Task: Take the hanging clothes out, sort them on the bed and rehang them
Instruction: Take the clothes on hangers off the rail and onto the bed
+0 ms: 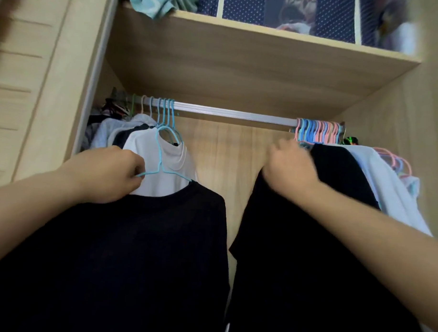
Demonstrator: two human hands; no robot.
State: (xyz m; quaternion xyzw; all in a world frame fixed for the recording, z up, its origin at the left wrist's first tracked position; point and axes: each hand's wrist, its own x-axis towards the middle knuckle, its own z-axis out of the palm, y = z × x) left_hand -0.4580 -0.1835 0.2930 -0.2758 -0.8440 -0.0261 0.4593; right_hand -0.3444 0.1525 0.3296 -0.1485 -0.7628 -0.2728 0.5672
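Note:
Inside the wardrobe a metal rail [227, 113] carries clothes at both ends. My left hand [108, 173] pinches the shoulder wire of a blue hanger [163, 161] that carries a black shirt [125, 257]; the hanger's hook is on the rail. Behind it hangs a white top [168, 174]. My right hand [291, 166] is blurred, its fingers curled at the top of a second black garment [301, 255], close to a bunch of pink and blue hangers [318, 130]. A pale blue garment [391, 186] hangs to the right of that.
Grey and dark clothes [107, 129] crowd the rail's left end. Between the two groups the rail is bare and the wooden back wall [228, 151] shows. A shelf [267, 28] above holds crumpled teal fabric [159, 2] and dotted navy storage boxes [243, 5].

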